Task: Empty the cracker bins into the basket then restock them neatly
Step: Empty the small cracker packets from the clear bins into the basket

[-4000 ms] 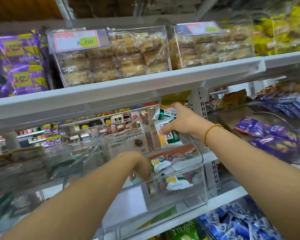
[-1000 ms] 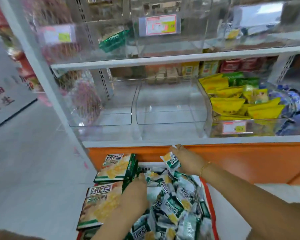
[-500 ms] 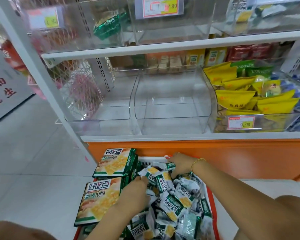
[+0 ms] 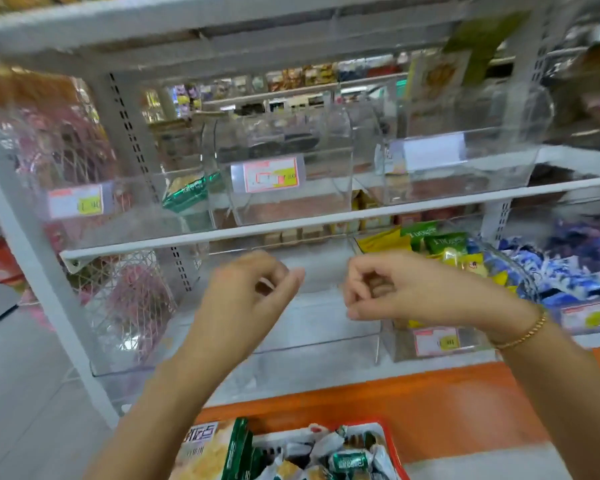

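Observation:
Both hands are raised in front of the shelves with nothing in them. My left hand (image 4: 253, 292) and my right hand (image 4: 392, 289) have loosely curled fingers and hover before an empty clear bin (image 4: 309, 341) on the lower shelf. Above it stands another empty clear bin (image 4: 291, 202) with a price tag. The red basket (image 4: 388, 434) lies on the floor below, at the bottom edge, filled with small green-and-white cracker packets (image 4: 347, 459). Green cracker boxes (image 4: 205, 452) rest at its left side.
A bin of yellow and green snack bags (image 4: 447, 251) sits right of the empty lower bin, with blue packets (image 4: 575, 265) further right. An orange base panel (image 4: 430, 396) runs under the shelf. Pink goods in a wire rack (image 4: 125, 299) hang at left. Grey floor lies left.
Both hands have lifted out of the basket's cracker packets and risen to shelf height, empty. The view has tilted up from the basket toward the shelves.

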Demonstrator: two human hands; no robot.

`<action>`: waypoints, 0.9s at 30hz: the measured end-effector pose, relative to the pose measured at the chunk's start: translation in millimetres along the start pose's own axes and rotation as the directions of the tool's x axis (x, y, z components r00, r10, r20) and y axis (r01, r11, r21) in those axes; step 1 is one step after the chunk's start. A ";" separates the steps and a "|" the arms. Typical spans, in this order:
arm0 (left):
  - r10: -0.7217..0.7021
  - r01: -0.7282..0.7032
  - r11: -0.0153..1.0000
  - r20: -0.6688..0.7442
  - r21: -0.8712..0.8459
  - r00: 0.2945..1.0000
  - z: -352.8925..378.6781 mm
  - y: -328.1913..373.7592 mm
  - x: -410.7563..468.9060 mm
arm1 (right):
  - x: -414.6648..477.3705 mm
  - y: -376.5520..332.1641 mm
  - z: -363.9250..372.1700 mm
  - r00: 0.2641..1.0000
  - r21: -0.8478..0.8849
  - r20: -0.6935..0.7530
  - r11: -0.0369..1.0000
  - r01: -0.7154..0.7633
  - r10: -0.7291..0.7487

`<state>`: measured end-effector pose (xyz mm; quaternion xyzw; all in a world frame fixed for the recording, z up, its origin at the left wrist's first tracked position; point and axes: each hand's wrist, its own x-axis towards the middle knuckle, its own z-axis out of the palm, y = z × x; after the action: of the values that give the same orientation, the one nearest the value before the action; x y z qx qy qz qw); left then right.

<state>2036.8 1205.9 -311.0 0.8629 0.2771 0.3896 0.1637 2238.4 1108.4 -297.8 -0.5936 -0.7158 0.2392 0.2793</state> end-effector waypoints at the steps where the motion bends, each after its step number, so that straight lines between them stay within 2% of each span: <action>1: 0.052 -0.054 0.998 -0.047 -0.025 0.998 -7.8 13.7 20.0 | -6.5 -10.7 -23.9 0.996 -0.027 -0.081 0.999 0.047 -0.049; 4: 0.146 -0.159 0.983 -0.127 -0.096 0.981 -24.3 46.5 80.4 | -10.6 -30.9 -94.9 0.933 -0.176 -0.336 0.982 0.074 -0.130; 6: 0.160 -0.175 0.977 -0.123 -0.124 0.979 -30.6 55.4 122.0 | -3.0 -35.4 -143.0 0.872 -0.212 -0.468 0.976 0.043 -0.140; 9: 0.160 -0.161 0.970 -0.025 -0.184 0.987 -30.0 52.5 179.6 | 26.0 -26.3 -208.9 0.847 -0.245 -0.531 0.963 -0.113 -0.035; 11: 0.102 -0.088 0.981 0.077 -0.175 0.992 -24.1 44.8 208.7 | 53.7 -11.8 -247.7 0.863 -0.349 -0.498 0.892 -0.287 0.083; 14: 0.096 -0.053 0.986 0.277 -0.157 0.956 -14.5 29.1 229.6 | 100.4 18.0 -286.8 0.852 -0.506 -0.380 0.690 -0.517 0.361; 17: 0.124 -0.017 0.975 0.477 -0.222 0.870 -14.5 8.8 234.1 | 144.5 53.0 -301.3 0.753 -0.487 -0.217 0.600 -0.635 0.621; 19: 0.142 -0.006 0.974 0.587 -0.227 0.797 -15.2 -6.1 236.6 | 170.8 77.7 -304.1 0.697 -0.459 -0.137 0.578 -0.674 0.704; 20: 0.153 -0.001 0.970 0.609 -0.242 0.778 -14.2 -13.2 238.2 | 182.7 88.0 -303.0 0.674 -0.461 -0.113 0.562 -0.686 0.730; 24: 0.191 0.041 0.931 0.581 -0.363 0.791 -6.7 -41.5 249.8 | 226.8 118.1 -291.8 0.584 -0.561 -0.011 0.478 -0.675 0.812; 27: 0.217 0.025 0.918 0.552 -0.396 0.805 3.2 -56.7 258.7 | 249.7 138.3 -282.6 0.562 -0.587 0.056 0.483 -0.650 0.825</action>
<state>2159.8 1407.4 -190.8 0.9043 0.0862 0.1592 0.3866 2496.0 1382.0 -155.9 -0.8466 -0.4543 0.2373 -0.1435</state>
